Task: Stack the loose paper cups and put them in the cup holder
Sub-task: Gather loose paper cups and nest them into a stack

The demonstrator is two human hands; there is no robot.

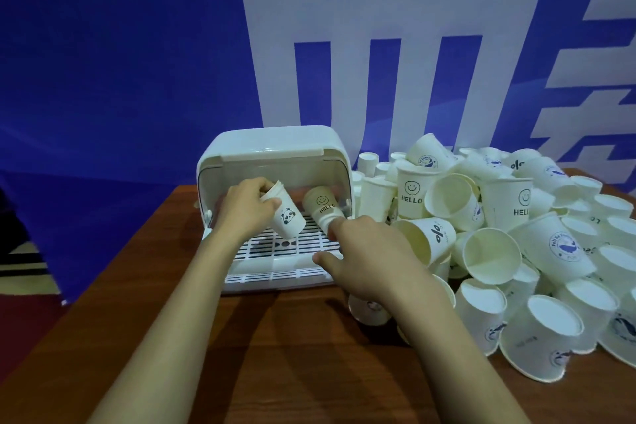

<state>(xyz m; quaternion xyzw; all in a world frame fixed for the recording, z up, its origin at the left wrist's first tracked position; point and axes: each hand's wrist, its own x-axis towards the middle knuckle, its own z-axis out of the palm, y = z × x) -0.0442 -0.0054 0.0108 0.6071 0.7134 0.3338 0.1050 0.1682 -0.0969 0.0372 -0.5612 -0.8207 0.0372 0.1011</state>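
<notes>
A white cup holder box [275,144] with its clear lid raised stands on the wooden table, showing a slatted white tray [275,253]. My left hand [246,206] grips a short stack of panda-print cups [287,217], tilted, inside the box. My right hand [368,251] reaches into the box; its fingertips touch the lower end of a tilted stack of HELLO cups [321,206]. I cannot tell whether the fingers pinch that stack. A big heap of loose paper cups [516,234] lies to the right of the box.
The brown wooden table [275,354] runs under both forearms, with its left edge near the box. A blue banner with white shapes [137,62] hangs close behind the box and the heap. Dark floor shows at the far left.
</notes>
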